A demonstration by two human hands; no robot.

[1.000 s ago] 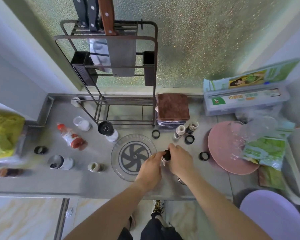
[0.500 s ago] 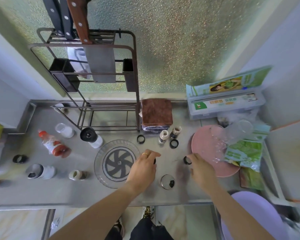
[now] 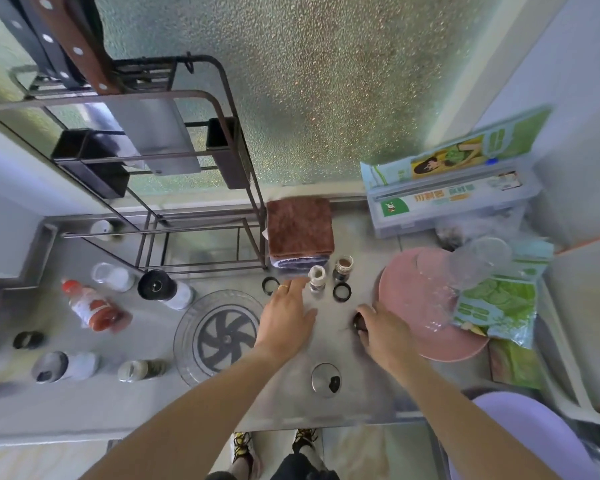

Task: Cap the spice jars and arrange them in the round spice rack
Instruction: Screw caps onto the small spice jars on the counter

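Note:
The round clear spice rack (image 3: 187,327) with a dark pinwheel centre lies on the steel counter. My left hand (image 3: 284,317) stretches flat to the right of it, its fingertips almost at a small uncapped pale jar (image 3: 316,277). An uncapped brown jar (image 3: 343,266) stands beside that one. Loose black caps (image 3: 270,285) (image 3: 342,292) lie near them. My right hand (image 3: 381,332) curls over another black cap (image 3: 358,322) at the edge of the pink plate (image 3: 416,306). The jar from earlier is not visible.
Left of the rack are a black-capped jar (image 3: 163,289), a red bottle (image 3: 90,308), a white jar (image 3: 113,275), two lying jars (image 3: 63,365) (image 3: 142,368) and a black cap (image 3: 28,339). A knife rack (image 3: 194,209), brown cloth (image 3: 300,226), wrap box (image 3: 447,199) and metal lid (image 3: 325,379) surround.
My hands parted from the jar they held together. The left hand reached forward toward the uncapped jars; the right hand went to the black cap by the pink plate and curled onto it.

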